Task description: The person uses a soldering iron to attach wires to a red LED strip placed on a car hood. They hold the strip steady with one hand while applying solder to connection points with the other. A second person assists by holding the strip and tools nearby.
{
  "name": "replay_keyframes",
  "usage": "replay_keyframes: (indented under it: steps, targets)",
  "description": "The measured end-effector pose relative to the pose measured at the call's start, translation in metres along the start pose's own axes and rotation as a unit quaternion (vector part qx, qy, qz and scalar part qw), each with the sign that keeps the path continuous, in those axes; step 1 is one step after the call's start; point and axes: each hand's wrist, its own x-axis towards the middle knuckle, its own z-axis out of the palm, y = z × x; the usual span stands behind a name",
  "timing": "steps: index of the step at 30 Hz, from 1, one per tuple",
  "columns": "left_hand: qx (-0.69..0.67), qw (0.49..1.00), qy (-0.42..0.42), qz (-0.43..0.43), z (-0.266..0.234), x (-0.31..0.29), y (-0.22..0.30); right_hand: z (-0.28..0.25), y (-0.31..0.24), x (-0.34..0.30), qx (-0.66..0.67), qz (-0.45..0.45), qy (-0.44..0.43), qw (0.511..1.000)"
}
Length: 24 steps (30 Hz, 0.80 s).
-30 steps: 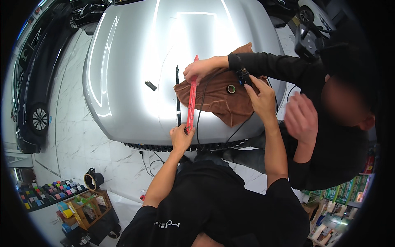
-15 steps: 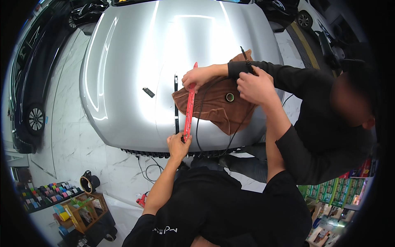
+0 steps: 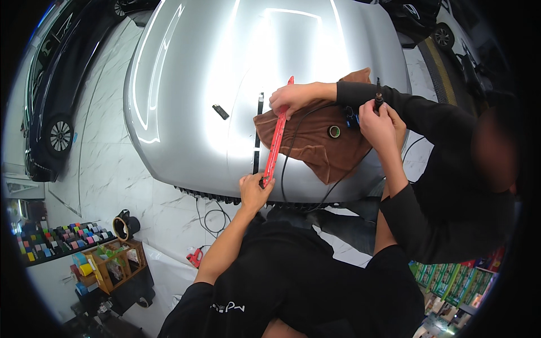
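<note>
My left hand (image 3: 256, 190) is closed on the near end of a long red flat bar (image 3: 275, 143), which lies slanted over the silver car hood (image 3: 191, 112). A co-worker's hand (image 3: 287, 100) grips its far part. Along the bar's left side runs a narrow black strip (image 3: 258, 127). My right hand (image 3: 399, 125) is mostly hidden behind the co-worker's other hand (image 3: 376, 125), where a black pen-shaped tool (image 3: 378, 96) stands upright; I cannot tell whether my fingers grip it. Beneath these arms a brown cloth (image 3: 304, 141) carries a small round roll (image 3: 334, 132) and a blue object (image 3: 352, 117).
A small black block (image 3: 220, 111) rests on the hood, left of the strip. A black cable (image 3: 288, 152) crosses the cloth. The co-worker leans in from the right. A dark car (image 3: 67, 96) stands at left; a wooden rack (image 3: 118, 265) sits lower left.
The view has shifted, so the hood sits farther right. The pen-shaped tool has swung upright, away from the cloth's middle, and the blue object now shows. My left hand stays on the bar.
</note>
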Motion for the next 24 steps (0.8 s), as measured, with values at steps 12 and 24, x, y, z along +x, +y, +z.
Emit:
replay_keyframes:
  steps: [12, 24]
  targets:
    - [0.005, 1.000, 0.020, 0.009, 0.008, 0.000, -0.007, 0.010, 0.018, -0.106, 0.024, 0.063, 0.137, 0.988]
    - [0.006, 1.000, 0.020, -0.007, 0.003, 0.000, -0.003, 0.043, -0.008, -0.232, -0.005, 0.146, 0.324, 0.935]
